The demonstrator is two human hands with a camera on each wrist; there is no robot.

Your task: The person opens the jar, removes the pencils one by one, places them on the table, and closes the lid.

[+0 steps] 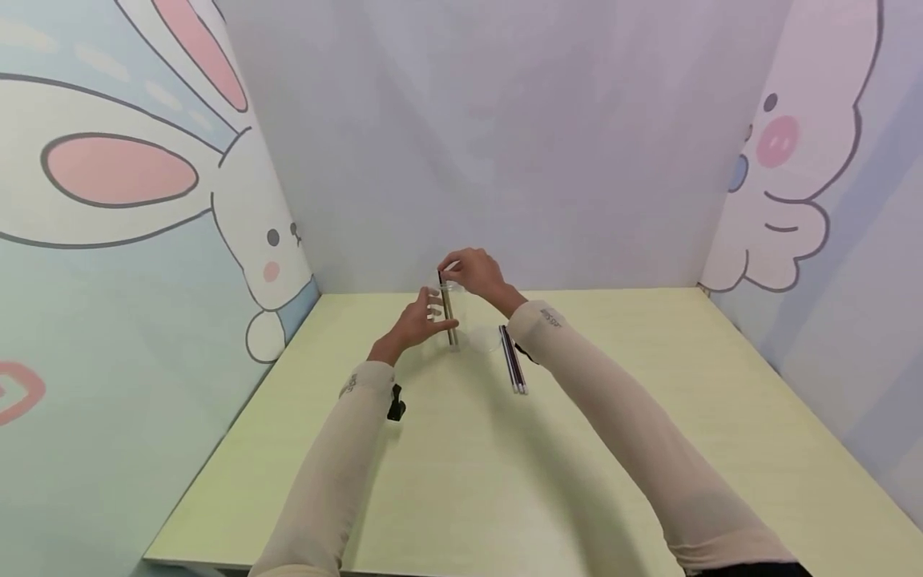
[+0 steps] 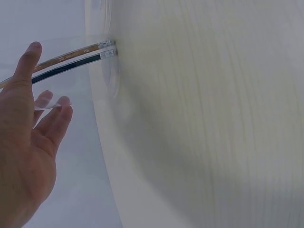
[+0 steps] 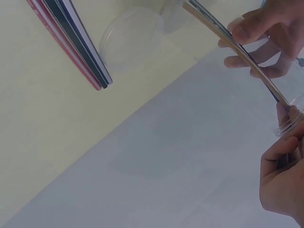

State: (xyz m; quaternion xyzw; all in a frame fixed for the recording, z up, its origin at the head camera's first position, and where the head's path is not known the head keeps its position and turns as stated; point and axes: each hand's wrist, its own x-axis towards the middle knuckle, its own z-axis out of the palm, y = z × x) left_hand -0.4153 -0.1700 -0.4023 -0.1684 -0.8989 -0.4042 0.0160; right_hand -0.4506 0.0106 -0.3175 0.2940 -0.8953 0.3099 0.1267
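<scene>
A tall clear plastic jar (image 2: 115, 84) stands upright near the back of the table. My left hand (image 1: 417, 320) holds it around the side, thumb on one side and fingers on the other. Inside are a tan pencil (image 2: 71, 56) and a dark green pencil (image 2: 71, 67), eraser ends down at the base in the left wrist view. At the jar's mouth, my right hand (image 1: 476, 271) pinches the upper ends of the pencils; its fingers partly hide the tips, so I cannot tell whether it grips both. The right wrist view shows this right hand (image 3: 285, 178) beside the clear rim.
A round clear lid (image 1: 485, 340) lies flat just right of the jar. Beside it several loose pencils (image 1: 513, 361) lie together, among them red-striped and dark ones. The pale wood-grain table (image 1: 447, 481) meets a plain back wall (image 1: 505, 144), with cartoon-printed walls at both sides.
</scene>
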